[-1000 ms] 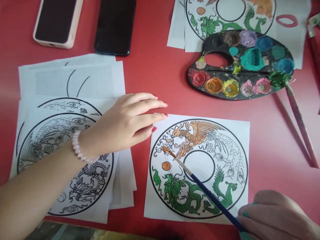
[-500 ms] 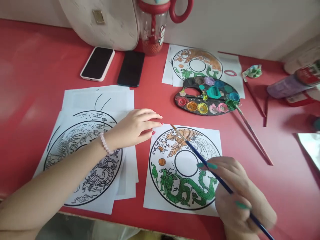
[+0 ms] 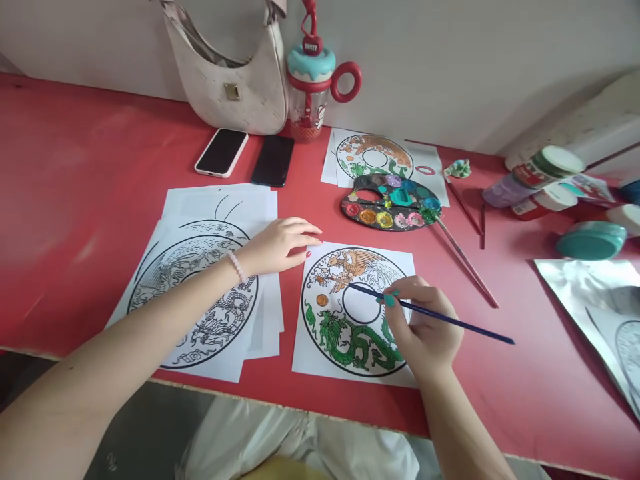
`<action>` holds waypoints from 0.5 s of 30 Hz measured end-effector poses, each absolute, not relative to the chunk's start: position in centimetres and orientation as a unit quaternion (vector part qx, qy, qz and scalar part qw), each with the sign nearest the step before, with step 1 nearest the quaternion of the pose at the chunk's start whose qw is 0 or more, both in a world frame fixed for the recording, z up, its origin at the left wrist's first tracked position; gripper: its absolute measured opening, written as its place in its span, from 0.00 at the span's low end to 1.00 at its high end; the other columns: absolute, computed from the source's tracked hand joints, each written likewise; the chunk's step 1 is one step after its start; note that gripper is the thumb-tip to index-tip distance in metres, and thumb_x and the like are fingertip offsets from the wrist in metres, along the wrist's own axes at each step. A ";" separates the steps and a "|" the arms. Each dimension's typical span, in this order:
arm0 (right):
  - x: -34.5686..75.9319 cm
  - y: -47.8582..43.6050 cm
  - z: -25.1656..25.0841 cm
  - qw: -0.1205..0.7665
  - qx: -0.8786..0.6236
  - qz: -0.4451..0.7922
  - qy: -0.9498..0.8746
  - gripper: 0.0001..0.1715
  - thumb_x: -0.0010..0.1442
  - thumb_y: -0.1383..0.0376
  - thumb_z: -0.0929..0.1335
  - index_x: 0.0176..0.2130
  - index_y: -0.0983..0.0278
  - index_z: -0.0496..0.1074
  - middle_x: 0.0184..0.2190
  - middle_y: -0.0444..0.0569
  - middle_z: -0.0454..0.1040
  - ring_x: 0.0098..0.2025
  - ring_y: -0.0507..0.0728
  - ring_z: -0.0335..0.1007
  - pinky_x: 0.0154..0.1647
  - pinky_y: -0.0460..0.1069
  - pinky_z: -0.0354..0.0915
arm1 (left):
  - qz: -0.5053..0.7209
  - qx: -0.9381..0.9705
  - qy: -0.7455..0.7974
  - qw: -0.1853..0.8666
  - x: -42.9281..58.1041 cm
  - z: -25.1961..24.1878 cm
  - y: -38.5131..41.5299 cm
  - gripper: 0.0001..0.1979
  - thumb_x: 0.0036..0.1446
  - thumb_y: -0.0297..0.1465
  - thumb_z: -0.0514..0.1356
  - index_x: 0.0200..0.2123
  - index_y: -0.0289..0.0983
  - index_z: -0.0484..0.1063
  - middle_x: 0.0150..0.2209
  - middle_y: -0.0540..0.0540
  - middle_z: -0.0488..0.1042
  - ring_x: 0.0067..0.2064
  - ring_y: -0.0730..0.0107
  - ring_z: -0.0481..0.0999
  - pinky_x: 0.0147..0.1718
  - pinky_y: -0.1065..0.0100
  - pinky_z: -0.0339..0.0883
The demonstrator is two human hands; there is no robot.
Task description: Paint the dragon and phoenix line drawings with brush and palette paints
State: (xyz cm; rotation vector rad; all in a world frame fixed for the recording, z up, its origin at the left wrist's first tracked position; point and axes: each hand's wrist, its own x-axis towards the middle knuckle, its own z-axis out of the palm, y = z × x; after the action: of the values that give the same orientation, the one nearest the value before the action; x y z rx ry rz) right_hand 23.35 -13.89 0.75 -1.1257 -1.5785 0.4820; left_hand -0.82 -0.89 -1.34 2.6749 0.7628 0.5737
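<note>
My right hand (image 3: 425, 320) is closed on a slim paintbrush (image 3: 470, 327) with a dark blue handle. The brush tip meets the orange-painted phoenix on a round line drawing (image 3: 357, 363), just above its blank inner circle. A green-painted dragon curls along the lower half of that sheet; part of the phoenix's tail is unpainted. My left hand (image 3: 280, 247), a pink bead bracelet at its wrist, lies open with fingers stretched to the sheet's upper left corner. Under my left forearm is a stack of unpainted drawings (image 3: 225, 367).
Beyond the sheet lies a paint palette (image 3: 395, 230) with another brush (image 3: 470, 270) resting on it, over a second painted sheet (image 3: 327, 167). Two phones (image 3: 221, 152), a handbag (image 3: 235, 110) and a straw cup (image 3: 310, 100) stand behind. Paint jars (image 3: 593, 240) are at right.
The view has drawn back and tilted up. My right hand has turned the brush flatter, its tip moving from the phoenix's upper body down to its lower wing. My left hand stays by the corner.
</note>
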 end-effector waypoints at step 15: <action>23.3 -13.9 0.6 0.533 -0.453 0.219 -0.680 0.10 0.56 0.75 0.65 0.33 0.60 0.62 0.28 0.45 0.68 0.31 0.54 0.67 0.31 0.52 0.64 | 0.210 0.931 0.264 0.139 -0.8 -1.4 -0.9 0.12 0.58 0.26 0.58 0.46 0.40 0.72 0.52 0.46 0.71 0.54 0.61 0.67 0.53 0.53 0.63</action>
State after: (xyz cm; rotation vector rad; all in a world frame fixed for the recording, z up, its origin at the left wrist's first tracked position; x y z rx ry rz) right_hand 23.25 -13.92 0.64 -1.0795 -1.6213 0.5216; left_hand -0.81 -0.92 -1.40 2.6923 0.7630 0.6065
